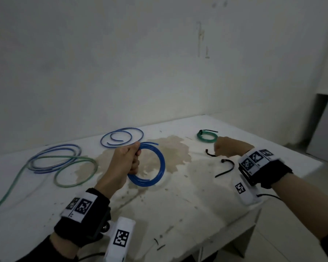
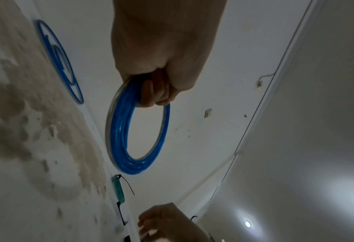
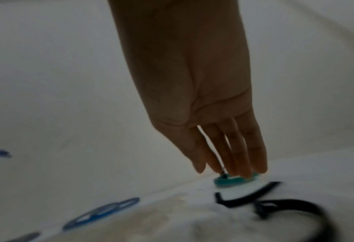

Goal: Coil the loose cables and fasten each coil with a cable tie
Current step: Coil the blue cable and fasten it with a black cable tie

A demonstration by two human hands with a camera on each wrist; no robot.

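My left hand [image 1: 133, 157] grips a coiled blue cable [image 1: 162, 163] by its near-left side and holds it just above the table; the left wrist view shows the fingers [image 2: 155, 93] curled round the blue coil [image 2: 118, 131]. My right hand [image 1: 219, 148] hovers over two black cable ties [image 1: 209, 153] [image 1: 226, 167], holding nothing. Its fingers [image 3: 231, 155] are straight and point down near a green coil [image 3: 233, 180] that a black tie fastens [image 1: 206, 137]. Both ties [image 3: 244, 199] [image 3: 296, 206] lie loose on the table.
A loose blue cable [image 1: 121, 138] spirals at the back of the white stained table [image 1: 178, 195]. Tangled blue and green cables [image 1: 55, 159] lie at the left, and the green one trails off the left edge. The table's right edge drops to the floor.
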